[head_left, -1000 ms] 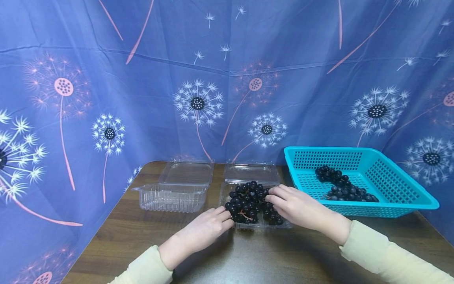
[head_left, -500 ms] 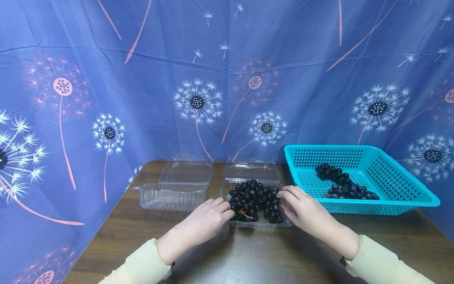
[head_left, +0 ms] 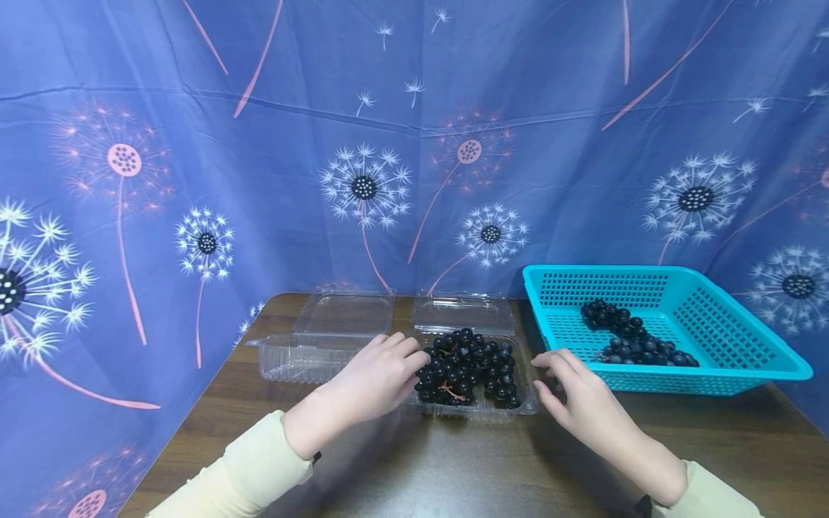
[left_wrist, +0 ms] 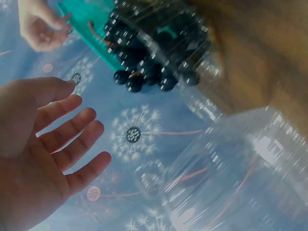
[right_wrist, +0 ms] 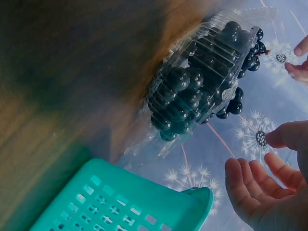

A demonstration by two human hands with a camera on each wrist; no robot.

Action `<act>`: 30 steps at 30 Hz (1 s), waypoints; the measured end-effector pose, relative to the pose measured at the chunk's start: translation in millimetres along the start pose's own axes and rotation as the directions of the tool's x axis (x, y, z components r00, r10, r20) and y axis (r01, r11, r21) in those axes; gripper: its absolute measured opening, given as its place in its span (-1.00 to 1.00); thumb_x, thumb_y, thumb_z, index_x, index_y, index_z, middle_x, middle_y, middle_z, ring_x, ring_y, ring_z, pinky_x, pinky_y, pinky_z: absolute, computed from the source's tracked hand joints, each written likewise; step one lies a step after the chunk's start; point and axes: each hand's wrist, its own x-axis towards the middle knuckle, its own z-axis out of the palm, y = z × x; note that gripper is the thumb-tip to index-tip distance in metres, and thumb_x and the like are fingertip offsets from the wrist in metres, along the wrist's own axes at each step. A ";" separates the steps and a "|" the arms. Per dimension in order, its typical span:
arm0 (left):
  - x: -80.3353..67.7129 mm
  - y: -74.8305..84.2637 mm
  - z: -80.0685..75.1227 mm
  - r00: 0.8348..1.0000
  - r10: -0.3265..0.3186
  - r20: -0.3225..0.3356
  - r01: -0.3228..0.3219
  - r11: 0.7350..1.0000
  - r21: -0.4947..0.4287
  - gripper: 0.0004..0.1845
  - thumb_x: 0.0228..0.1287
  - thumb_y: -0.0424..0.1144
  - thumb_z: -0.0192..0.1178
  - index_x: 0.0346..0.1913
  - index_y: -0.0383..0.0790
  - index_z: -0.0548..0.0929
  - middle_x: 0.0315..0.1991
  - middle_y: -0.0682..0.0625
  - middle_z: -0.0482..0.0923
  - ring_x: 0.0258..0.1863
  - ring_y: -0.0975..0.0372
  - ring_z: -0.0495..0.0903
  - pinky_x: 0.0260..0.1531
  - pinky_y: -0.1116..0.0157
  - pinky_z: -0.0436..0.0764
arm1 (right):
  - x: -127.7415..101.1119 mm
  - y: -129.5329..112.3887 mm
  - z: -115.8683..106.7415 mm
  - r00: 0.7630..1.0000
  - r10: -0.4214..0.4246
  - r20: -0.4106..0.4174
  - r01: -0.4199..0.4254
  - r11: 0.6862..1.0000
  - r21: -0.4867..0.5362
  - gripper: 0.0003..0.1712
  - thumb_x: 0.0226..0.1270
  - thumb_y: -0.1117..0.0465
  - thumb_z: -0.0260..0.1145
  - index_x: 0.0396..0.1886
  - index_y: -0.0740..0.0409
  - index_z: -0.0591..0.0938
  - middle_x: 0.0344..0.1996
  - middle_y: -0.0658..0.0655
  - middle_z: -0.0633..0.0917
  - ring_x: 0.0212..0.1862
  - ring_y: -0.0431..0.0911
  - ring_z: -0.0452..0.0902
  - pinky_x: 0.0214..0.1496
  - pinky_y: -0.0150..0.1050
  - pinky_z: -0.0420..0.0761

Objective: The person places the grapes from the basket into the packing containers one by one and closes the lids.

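Observation:
Dark grapes point(head_left: 461, 365) fill a clear plastic clamshell box point(head_left: 527, 403) in the middle of the table, its lid point(head_left: 463, 314) folded back behind it. The grapes heap above the box's rim, and a brown stem shows at the front. My left hand point(head_left: 377, 378) is raised at the box's left side, fingers loosely bent and holding nothing, as the left wrist view shows. To the right of the box, my right hand point(head_left: 583, 399) hovers apart from the grapes, thumb and fingers spread and relaxed. In the right wrist view that hand point(right_wrist: 274, 185) holds nothing.
A second clear clamshell box point(head_left: 298, 360), lid back, stands on the left, partly behind my left hand. At the right a turquoise basket point(head_left: 758, 370) holds more dark grapes point(head_left: 637, 342). A blue dandelion-print cloth point(head_left: 414, 144) hangs behind the wooden table point(head_left: 440, 475).
My right hand has drawn away from the grapes to the right, its fingers spreading. The left hand has lifted slightly off the box's left side. The grapes stay heaped in the box.

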 end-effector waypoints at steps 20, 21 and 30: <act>44.3 -32.8 -50.0 0.999 -0.043 0.032 0.043 0.999 -0.012 -0.71 0.15 -0.20 0.27 -0.04 -0.11 0.58 -0.22 0.05 0.52 -0.22 0.18 0.47 -0.31 0.25 0.49 | -15.5 -2.2 5.6 0.948 0.275 0.157 -0.297 0.945 0.136 -0.67 -0.08 0.40 0.44 -0.25 0.16 0.59 -0.41 -0.04 0.60 -0.43 -0.36 0.46 -0.52 -0.39 0.56; 47.0 -35.2 -53.1 0.998 -0.053 0.042 0.055 0.998 -0.037 -0.70 0.16 -0.20 0.27 -0.03 -0.11 0.58 -0.20 0.05 0.53 -0.20 0.18 0.47 -0.29 0.24 0.50 | -16.1 -1.7 5.6 0.944 0.284 0.168 -0.308 0.941 0.138 -0.68 -0.07 0.39 0.43 -0.25 0.17 0.60 -0.41 -0.04 0.59 -0.43 -0.36 0.46 -0.51 -0.39 0.56; 71.0 -59.3 -73.6 0.978 -0.160 0.131 0.193 0.935 -0.297 -0.71 0.25 -0.20 0.21 0.02 -0.12 0.58 -0.04 0.02 0.54 -0.01 0.19 0.51 0.07 0.22 0.51 | -18.2 4.4 7.1 0.866 0.392 0.309 -0.452 0.879 0.151 -0.70 0.03 0.31 0.43 -0.18 0.20 0.61 -0.39 -0.04 0.61 -0.43 -0.36 0.47 -0.44 -0.39 0.55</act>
